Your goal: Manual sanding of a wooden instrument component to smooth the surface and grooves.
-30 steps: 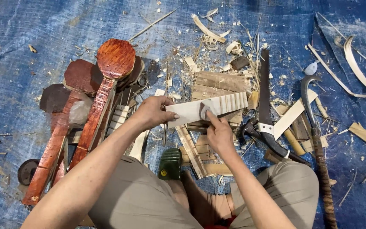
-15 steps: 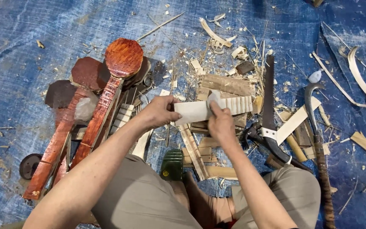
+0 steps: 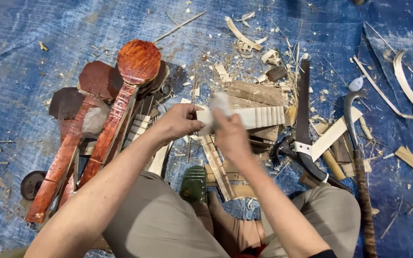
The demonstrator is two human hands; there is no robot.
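Observation:
My left hand [image 3: 180, 122] grips the near end of a pale notched wooden strip [image 3: 259, 116] that lies level above the floor. My right hand [image 3: 230, 134] is blurred with motion and pinches a small pale pad [image 3: 220, 102] against the strip's top face, just right of my left hand. The strip's grooved far end sticks out to the right. My legs in khaki trousers [image 3: 163, 224] are folded below.
Red-brown carved paddle-shaped pieces [image 3: 120, 105] lie at the left on a blue tarp [image 3: 34, 43]. A folding saw [image 3: 304, 119] and a curved hooked knife [image 3: 357, 157] lie at the right. Wood offcuts [image 3: 256, 92], shavings and a green object [image 3: 193, 184] surround my hands.
My right hand has slid left along the strip toward my left hand, with the pad under its fingers. The left hand keeps its hold.

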